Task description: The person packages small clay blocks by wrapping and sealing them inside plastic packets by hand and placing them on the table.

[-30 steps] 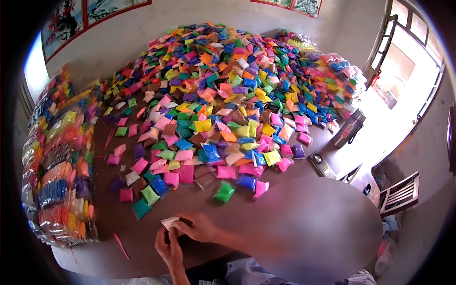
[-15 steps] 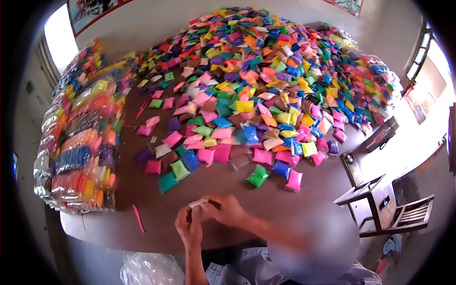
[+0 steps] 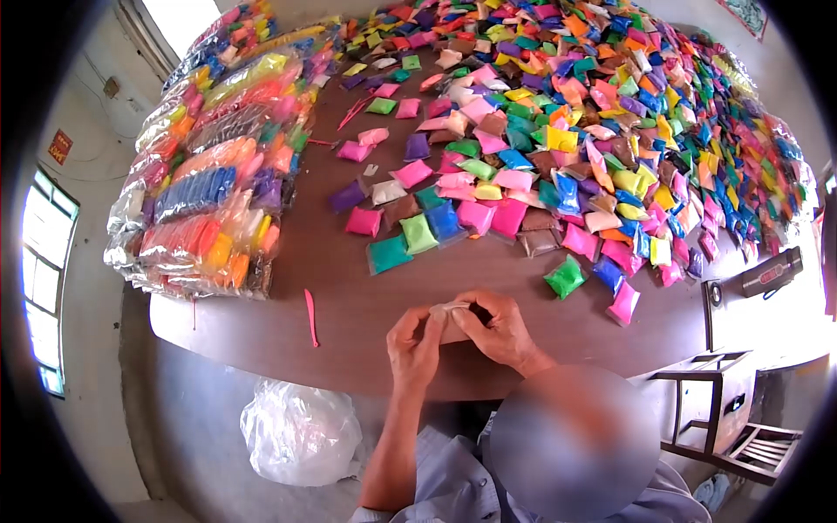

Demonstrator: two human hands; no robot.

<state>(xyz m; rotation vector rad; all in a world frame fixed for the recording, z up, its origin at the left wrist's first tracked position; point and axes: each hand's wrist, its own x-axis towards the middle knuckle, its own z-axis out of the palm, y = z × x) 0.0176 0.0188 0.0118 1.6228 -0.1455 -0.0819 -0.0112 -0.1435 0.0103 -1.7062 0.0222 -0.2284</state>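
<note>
Both left hand [image 3: 413,342] and right hand [image 3: 499,329] close together, pinched a small pale packet [image 3: 452,326] between them, over the near part of the brown tabletop [image 3: 370,305]. Had the left grip closed on the packet's left side, thumb pointing up along it. Had the right grip closed on the other side, thumb and bent forefinger at the whitish top edge. Could not make out the fingers tucked behind, nor any contact between packet and tabletop.

Saw a pink stick [image 3: 311,318] lying to the left, well apart from the left hand. Saw a shiny green packet [image 3: 566,277] beyond the right hand, near a blue packet [image 3: 609,275] and a pink packet [image 3: 623,304]. Beyond the left hand, saw a teal packet [image 3: 389,254] just beside a light green packet [image 3: 418,233].

Faced a broad heap of colourful packets [image 3: 558,139] farther back, loosely spread at its near side and thickly piled toward the far right. Had clear-wrapped bundles [image 3: 209,166] stacked along the left side of the tabletop.

Saw a dark bottle [image 3: 772,273] at far right, beyond a dark-framed chair [image 3: 715,418]. Noticed a crumpled clear plastic bag [image 3: 301,431] on the grey floor [image 3: 200,388], past the tabletop's near edge. Caught a barred window [image 3: 45,279] at far left.
</note>
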